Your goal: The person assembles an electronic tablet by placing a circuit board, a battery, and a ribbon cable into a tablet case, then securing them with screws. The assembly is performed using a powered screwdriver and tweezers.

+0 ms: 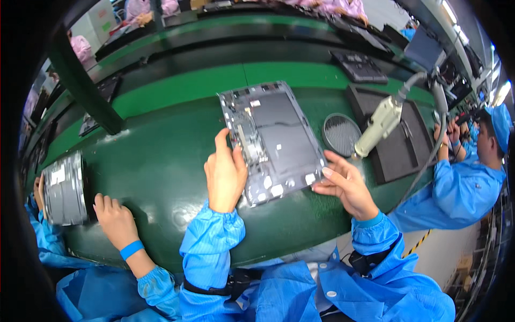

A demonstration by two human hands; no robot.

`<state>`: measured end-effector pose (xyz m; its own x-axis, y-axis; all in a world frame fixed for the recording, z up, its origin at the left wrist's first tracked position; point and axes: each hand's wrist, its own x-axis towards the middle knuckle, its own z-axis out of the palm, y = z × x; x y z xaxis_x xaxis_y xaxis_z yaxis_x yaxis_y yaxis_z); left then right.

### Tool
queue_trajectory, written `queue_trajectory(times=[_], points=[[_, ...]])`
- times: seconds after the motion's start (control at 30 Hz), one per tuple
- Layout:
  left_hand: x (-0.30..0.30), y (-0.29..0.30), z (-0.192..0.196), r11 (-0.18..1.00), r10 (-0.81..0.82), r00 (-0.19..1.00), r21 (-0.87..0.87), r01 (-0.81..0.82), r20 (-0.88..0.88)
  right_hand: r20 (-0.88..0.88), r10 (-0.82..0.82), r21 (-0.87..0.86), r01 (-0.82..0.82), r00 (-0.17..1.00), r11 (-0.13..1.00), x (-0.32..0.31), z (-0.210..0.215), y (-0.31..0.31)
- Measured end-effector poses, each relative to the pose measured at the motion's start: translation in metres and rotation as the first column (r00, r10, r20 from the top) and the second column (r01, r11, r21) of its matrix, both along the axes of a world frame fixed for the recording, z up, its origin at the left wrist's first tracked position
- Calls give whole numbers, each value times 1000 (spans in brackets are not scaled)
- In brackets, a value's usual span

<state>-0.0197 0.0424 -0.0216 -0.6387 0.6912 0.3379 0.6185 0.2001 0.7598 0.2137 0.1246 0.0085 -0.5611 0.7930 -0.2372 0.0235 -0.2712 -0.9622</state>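
Note:
An opened tablet (281, 134), with a dark battery area and a circuit board along its left side, is tilted over the green bench. My left hand (224, 177) is closed on its left edge, thumb and forefinger by the board. At the lower right corner my right hand (347, 187) pinches the tablet between thumb and fingers. White and silvery pads show along the near edge. To the right of the tablet are a round dish with a ridged surface (341, 134) and a pale electric screwdriver (380, 126) hanging from a grey cable arm.
A black tray (394, 145) lies behind the screwdriver. Another device (358, 67) rests at the back right. At my left, a co-worker's hand with a blue wristband (119, 222) is near a second tablet (64, 188). A dark post (86, 86) stands at the back left. Another person (466, 177) works at the right.

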Motion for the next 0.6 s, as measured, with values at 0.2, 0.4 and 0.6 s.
queue_trajectory(times=[0.2,0.4,0.6], points=[[-20,-5,-2,953,62,860,225,-201,507,-133,84,-240,-115,987,964,-44,4,6],[-11,5,-2,848,-113,771,465,-253,627,-412,29,-215,-128,911,968,-152,-3,104],[-12,7,-8,909,-69,822,375,-183,566,-409,149,5,-160,901,987,-159,7,89]])
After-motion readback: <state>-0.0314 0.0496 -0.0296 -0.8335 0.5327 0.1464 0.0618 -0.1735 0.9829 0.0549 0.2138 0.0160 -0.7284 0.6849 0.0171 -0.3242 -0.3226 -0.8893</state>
